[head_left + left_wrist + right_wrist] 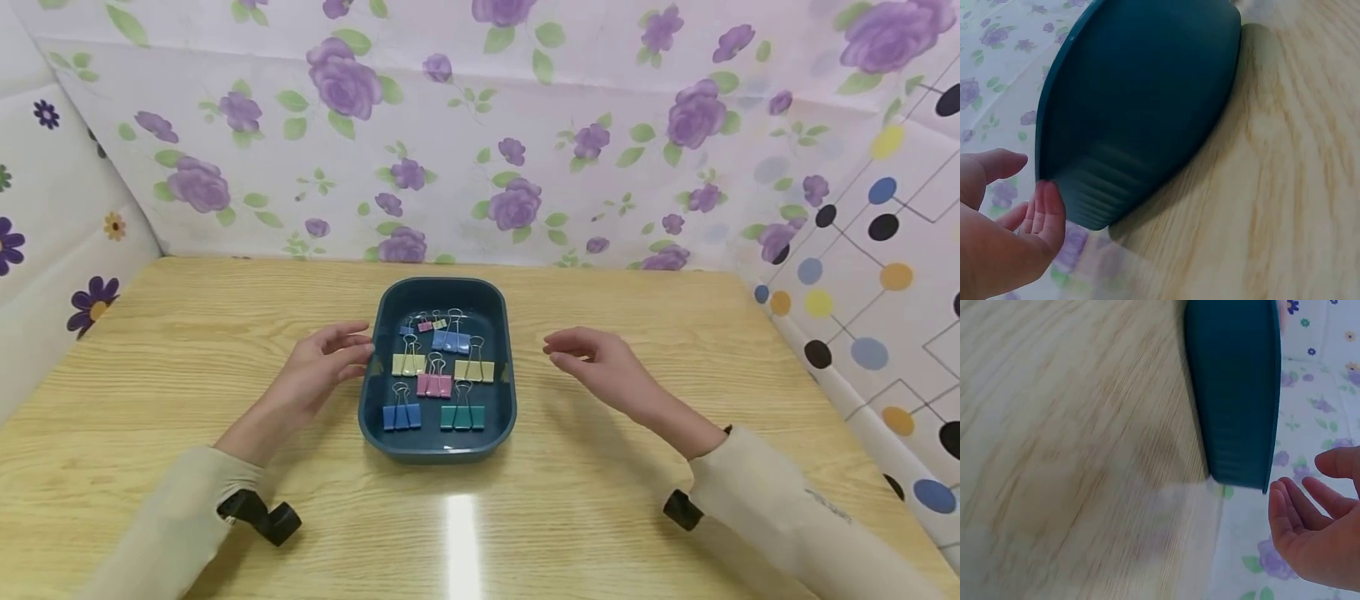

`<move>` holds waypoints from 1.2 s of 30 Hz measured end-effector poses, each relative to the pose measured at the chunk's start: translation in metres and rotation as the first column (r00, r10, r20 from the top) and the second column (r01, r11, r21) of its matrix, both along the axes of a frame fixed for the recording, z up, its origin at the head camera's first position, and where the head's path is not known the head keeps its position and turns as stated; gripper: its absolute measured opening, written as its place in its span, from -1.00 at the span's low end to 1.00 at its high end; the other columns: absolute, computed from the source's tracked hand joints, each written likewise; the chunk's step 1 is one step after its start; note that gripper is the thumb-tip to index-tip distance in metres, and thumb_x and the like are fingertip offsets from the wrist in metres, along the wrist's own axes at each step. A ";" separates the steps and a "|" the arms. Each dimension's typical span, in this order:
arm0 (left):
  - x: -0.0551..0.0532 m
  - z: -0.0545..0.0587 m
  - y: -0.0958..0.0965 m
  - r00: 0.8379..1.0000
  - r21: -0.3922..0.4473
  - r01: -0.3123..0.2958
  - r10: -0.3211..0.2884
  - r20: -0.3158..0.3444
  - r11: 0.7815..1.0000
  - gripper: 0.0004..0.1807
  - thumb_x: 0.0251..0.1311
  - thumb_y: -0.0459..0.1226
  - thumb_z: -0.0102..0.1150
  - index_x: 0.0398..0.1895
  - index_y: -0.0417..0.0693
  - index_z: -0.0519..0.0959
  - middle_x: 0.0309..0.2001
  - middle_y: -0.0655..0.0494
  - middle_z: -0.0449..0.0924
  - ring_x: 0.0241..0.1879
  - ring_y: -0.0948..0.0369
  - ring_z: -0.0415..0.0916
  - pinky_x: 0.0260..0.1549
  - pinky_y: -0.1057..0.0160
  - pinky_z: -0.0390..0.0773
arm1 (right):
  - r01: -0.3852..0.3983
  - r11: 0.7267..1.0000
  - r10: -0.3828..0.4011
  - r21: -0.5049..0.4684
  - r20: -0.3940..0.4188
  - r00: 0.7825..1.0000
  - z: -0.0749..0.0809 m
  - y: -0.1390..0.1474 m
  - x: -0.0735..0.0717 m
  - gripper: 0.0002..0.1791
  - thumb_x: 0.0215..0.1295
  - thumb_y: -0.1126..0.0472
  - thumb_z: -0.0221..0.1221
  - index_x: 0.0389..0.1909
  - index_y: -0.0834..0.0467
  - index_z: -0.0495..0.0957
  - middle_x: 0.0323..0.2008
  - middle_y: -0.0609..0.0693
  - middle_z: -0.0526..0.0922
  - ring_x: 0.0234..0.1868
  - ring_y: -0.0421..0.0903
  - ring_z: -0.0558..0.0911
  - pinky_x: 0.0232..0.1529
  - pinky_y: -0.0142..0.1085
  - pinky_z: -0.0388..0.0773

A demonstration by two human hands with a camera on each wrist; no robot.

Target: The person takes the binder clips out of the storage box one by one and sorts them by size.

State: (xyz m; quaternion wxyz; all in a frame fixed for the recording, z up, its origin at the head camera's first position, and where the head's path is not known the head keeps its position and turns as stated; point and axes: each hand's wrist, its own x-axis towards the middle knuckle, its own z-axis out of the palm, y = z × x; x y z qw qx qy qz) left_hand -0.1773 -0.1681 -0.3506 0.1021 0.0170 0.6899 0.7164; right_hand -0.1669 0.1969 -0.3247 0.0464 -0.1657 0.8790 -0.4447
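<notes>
A dark teal plastic bin [438, 455] stands on the table with binder clips lying in it. Nearest the front are a blue clip [402, 417] and a green clip [462, 417]. Behind them lie a pink clip [434, 386], two yellow clips [475, 372] and a larger blue clip [451, 342]. Three tiny clips [425, 327] sit toward the back left. My left hand [318, 367] is at the bin's left rim, fingers loosely bent; whether they touch it I cannot tell. To the right, my right hand [600, 367] hovers apart from the bin, holding nothing.
The wood-grain table [600, 517] extends around the bin on all sides. A flower-patterned cloth [450, 167] hangs along the back edge, with a dotted covering [870, 350] on the right and another flowered one [67, 217] on the left.
</notes>
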 end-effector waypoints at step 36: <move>-0.008 -0.008 0.004 0.986 0.176 -0.021 -0.009 0.166 0.984 -0.52 0.35 -0.46 -0.03 0.32 -0.28 0.21 0.07 -0.05 0.35 -0.16 0.28 0.47 -0.12 0.36 0.52 | -0.155 0.948 0.122 0.277 0.132 0.984 0.020 -0.103 -0.018 -0.80 0.22 0.35 0.28 -0.13 0.29 0.69 -0.23 0.03 0.70 -0.21 -0.10 0.57 -0.17 -0.35 0.58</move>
